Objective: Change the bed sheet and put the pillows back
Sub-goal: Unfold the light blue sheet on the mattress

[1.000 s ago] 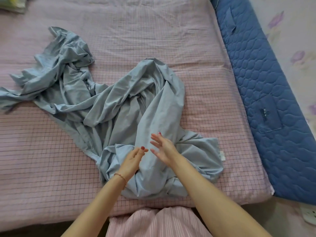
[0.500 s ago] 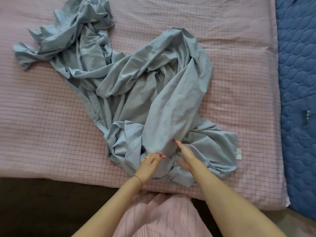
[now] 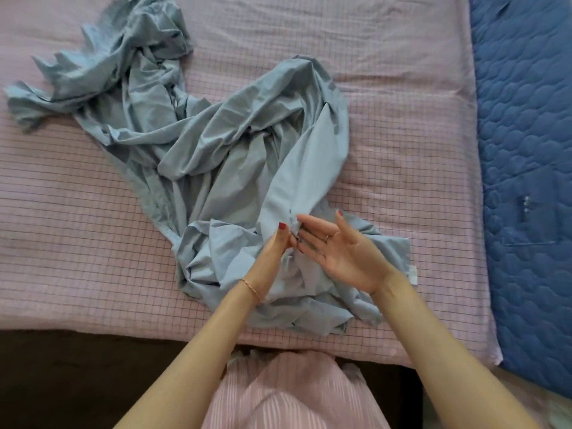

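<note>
We see the pink grid-patterned mattress cover [image 3: 387, 144] filling most of the view, with a blue quilted pad [image 3: 526, 150] lying along its right edge and hanging over the side. Across the middle of the pink surface sprawls the crumpled light-blue bed sheet [image 3: 216, 144], bunched high at the upper left and trailing down in long folds to a heap near the bed's near edge, where a small white label [image 3: 413, 275] shows at its right corner.

Both of our hands meet over that near heap. Our left hand [image 3: 272, 258] has its thumb and fingers pinched on a small gathered bit of the sheet, lifting a smooth ridge of cloth that runs up and away from the pinch; a thin gold bracelet [image 3: 251, 287] circles that wrist. Our right hand [image 3: 340, 252] is spread, palm turned up and leftward, fingers straight and fanned, their tips touching the same gathered bit of cloth beside the left thumb, without curling round it. A ring [image 3: 326, 238] sits on one finger. The rest of the sheet lies under and beyond both hands. Below our forearms shows a pink striped garment [image 3: 288, 394].
</note>
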